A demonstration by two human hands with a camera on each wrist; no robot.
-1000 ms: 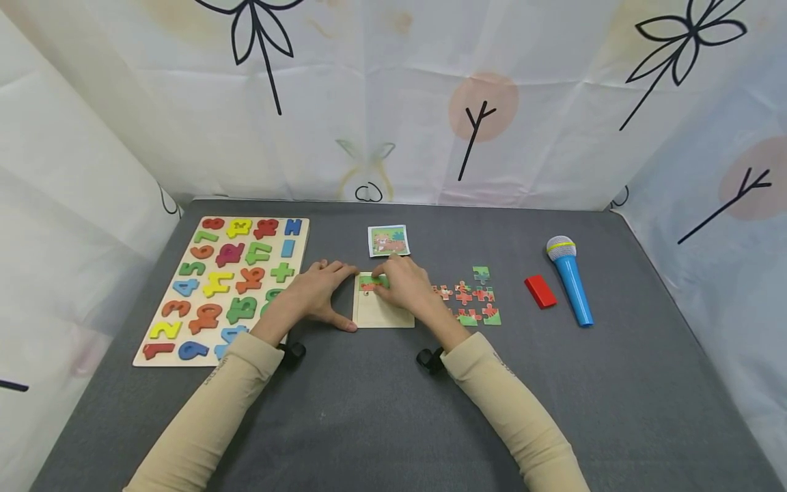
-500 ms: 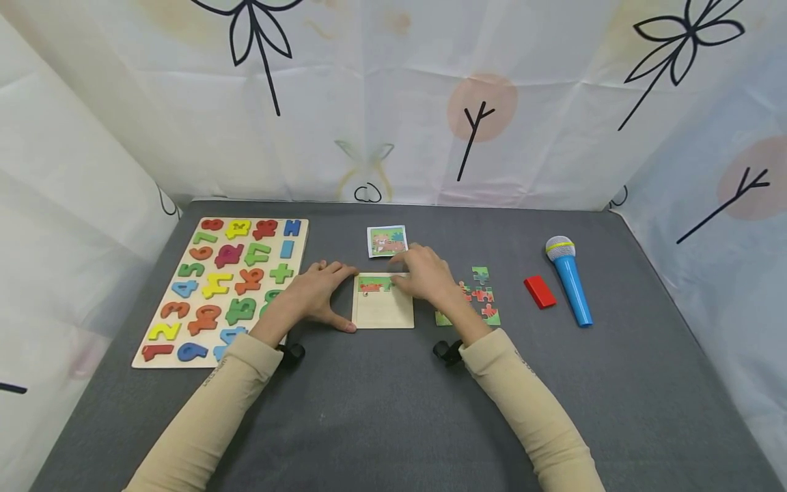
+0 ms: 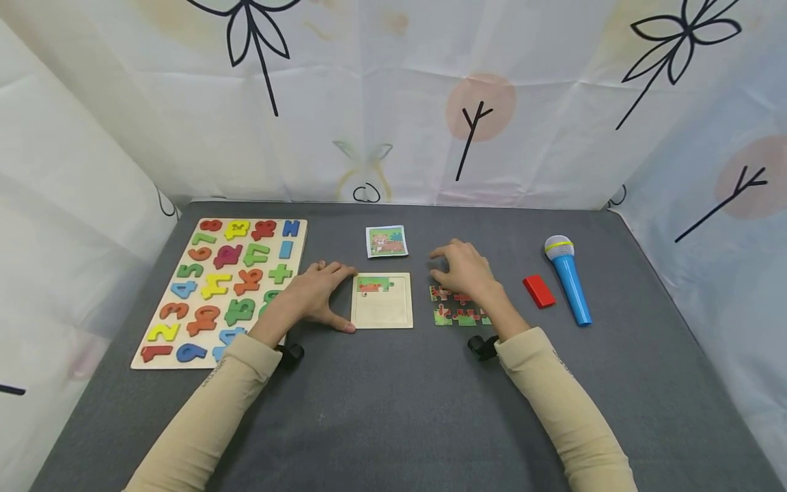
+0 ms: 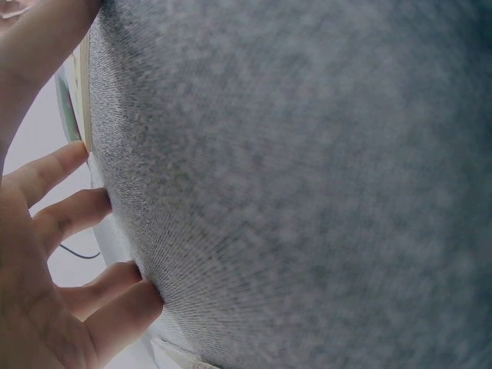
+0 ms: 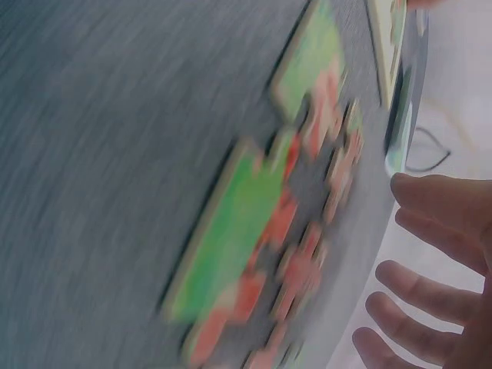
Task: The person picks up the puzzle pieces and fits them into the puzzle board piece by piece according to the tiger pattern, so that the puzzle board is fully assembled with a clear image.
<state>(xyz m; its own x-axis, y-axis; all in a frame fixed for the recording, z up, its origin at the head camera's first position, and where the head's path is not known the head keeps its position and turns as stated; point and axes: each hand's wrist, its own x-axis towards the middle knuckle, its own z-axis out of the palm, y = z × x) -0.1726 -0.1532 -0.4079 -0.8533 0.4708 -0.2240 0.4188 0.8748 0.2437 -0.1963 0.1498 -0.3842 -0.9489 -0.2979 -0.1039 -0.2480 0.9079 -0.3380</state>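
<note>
A square wooden puzzle tray lies in the middle of the table, with a few joined green and red puzzle pieces in its upper left. My left hand rests on the table at the tray's left side, thumb and fingers spread; in the left wrist view a fingertip touches the tray's edge. Over the loose jigsaw pieces right of the tray is my right hand, fingers loosely bent with nothing between them. It hides some of these pieces. The right wrist view shows several pieces below the fingers.
A number board with colourful numerals stands left, partly behind my left arm. A small picture card lies beyond the tray. On the right are a red block and a blue toy microphone. White cloth walls border the table.
My right hand has let go of a piece in the tray and moved right, over the loose pieces. The left hand has stayed at the tray's edge.
</note>
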